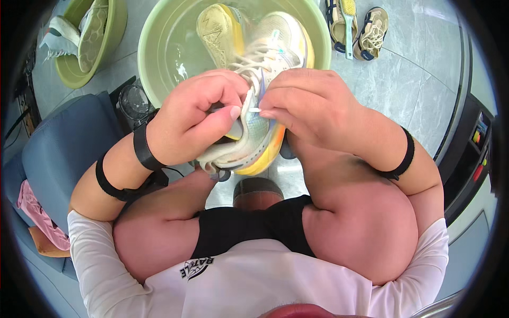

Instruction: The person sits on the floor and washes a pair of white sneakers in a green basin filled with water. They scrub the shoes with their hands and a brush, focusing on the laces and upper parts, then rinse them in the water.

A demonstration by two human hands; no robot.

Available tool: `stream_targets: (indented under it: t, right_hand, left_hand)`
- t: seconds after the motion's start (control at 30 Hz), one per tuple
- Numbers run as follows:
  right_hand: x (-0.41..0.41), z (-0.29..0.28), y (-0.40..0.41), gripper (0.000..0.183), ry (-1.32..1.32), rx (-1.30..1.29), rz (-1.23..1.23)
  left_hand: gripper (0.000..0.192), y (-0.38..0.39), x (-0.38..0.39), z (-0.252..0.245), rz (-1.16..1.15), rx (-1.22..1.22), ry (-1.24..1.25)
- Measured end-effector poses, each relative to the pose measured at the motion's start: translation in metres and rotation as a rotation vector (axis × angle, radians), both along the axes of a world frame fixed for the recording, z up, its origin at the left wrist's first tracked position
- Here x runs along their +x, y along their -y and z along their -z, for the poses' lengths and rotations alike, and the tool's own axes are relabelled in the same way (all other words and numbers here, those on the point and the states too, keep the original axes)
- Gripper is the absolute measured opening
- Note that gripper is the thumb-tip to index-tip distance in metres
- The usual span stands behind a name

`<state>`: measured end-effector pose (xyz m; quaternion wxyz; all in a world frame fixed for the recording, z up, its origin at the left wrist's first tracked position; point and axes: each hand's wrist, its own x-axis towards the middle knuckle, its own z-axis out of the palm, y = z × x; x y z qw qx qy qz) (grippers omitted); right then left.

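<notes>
A white and yellow sneaker [258,129] hangs between my hands, its toe over the near side of a green plastic basin [145,59] of water and its heel towards me. My left hand [203,107] grips the shoe at the edge of its collar. The fingertips of my right hand [314,99] pinch the end of a white shoelace [254,110] beside the eyelet edge. Loose laces [254,59] cross the tongue, somewhat blurred. Behind it in the basin, a second yellowish sneaker [218,37] rests with its patterned sole showing.
At upper left, a smaller green basin [119,28] holds white shoes [91,39]. Beige sneakers [372,33] and a scrub brush [348,28] lie on the tiled floor at upper right. A blue padded seat [71,151] stands by my left arm, a black shelf unit [469,159] at my right.
</notes>
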<state>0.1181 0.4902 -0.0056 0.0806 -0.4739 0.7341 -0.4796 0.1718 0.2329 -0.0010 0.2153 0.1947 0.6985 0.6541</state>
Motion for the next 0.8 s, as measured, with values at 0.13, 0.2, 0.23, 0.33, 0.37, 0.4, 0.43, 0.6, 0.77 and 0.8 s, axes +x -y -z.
stream_targets:
  t: [0.13,0.2,0.23,0.33,0.37,0.4,0.43,0.6,0.77,0.8]
  right_hand:
    - [0.002,-0.006,-0.001,0.013,0.036,-0.064,-0.024]
    - [0.003,-0.008,0.0,0.015,0.028,-0.07,0.003]
    - [0.002,-0.009,-0.002,0.016,0.033,-0.051,-0.009]
    - [-0.001,-0.017,0.0,0.019,0.04,-0.013,-0.005]
    - [-0.002,-0.021,0.002,0.022,0.041,0.008,0.012]
    - [-0.005,-0.022,0.003,0.022,0.039,0.007,0.012]
    - [-0.008,-0.022,0.005,0.026,0.047,0.019,-0.009]
    - [-0.024,-0.024,0.007,0.04,0.242,0.259,-0.065]
    - [-0.036,0.001,0.009,0.032,0.318,0.248,-0.255]
    - [-0.035,0.007,0.01,0.032,0.323,0.249,-0.257]
  left_hand:
    - [0.005,-0.001,0.001,-0.013,0.014,0.046,0.25]
    - [0.006,-0.002,0.002,-0.011,0.019,0.046,0.218]
    - [0.004,-0.003,0.003,-0.009,0.0,0.06,0.192]
    - [0.003,-0.004,0.0,-0.007,-0.004,0.051,0.09]
    - [0.003,-0.005,-0.002,-0.007,0.012,0.029,0.015]
    - [0.003,-0.005,-0.006,-0.011,0.012,0.029,0.013]
    - [0.003,-0.005,-0.011,-0.016,0.038,0.014,0.065]
    - [0.004,-0.001,-0.017,-0.01,0.014,-0.053,0.2]
    - [0.006,0.004,-0.018,0.013,0.008,0.082,0.357]
    - [0.006,0.005,-0.017,0.02,0.007,0.083,0.361]
